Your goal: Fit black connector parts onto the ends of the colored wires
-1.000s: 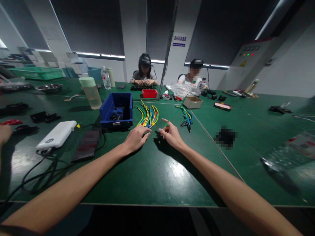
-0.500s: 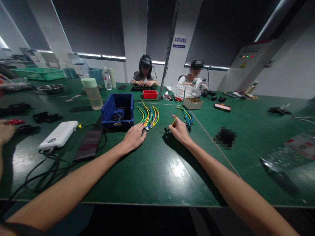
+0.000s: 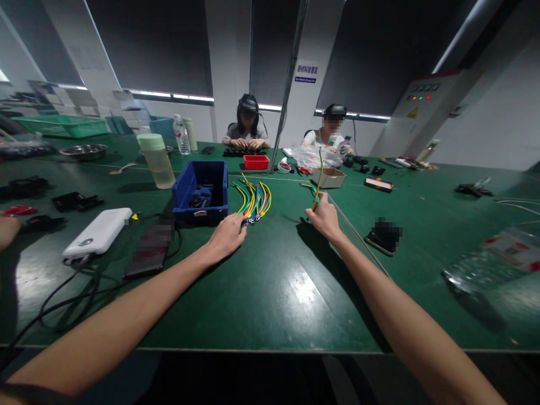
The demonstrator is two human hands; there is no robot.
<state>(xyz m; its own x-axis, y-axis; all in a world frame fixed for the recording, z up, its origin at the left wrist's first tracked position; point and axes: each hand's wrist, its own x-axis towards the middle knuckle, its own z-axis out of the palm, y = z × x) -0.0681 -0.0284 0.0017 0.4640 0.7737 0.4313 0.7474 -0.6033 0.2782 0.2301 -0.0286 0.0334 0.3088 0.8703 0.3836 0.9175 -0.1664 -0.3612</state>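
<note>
In the head view, my right hand (image 3: 324, 216) is closed around a thin yellow-green wire (image 3: 321, 169), which points upward from the fingers. A few more coloured wires (image 3: 306, 185) lie on the table just behind that hand, mostly hidden by it. My left hand (image 3: 229, 235) rests low over the table with its fingers bent together. A small dark piece shows at its fingertips, too small to name. Right beside those fingertips lies a fanned bundle of yellow, green, blue and red wires (image 3: 258, 198), with metal ring ends towards me.
A blue bin (image 3: 179, 194) with dark parts stands behind my left hand. Left of it are a white power bank (image 3: 99, 230), a phone (image 3: 151, 250) and cables. A lidded bottle (image 3: 156, 163), a red tray (image 3: 256, 162) and a cardboard box (image 3: 329, 178) stand farther back. Two people sit opposite.
My right hand has moved right with the wire, and now covers much of the smaller wire group. My left hand has drawn back slightly from the bundle, its fingers closer together.
</note>
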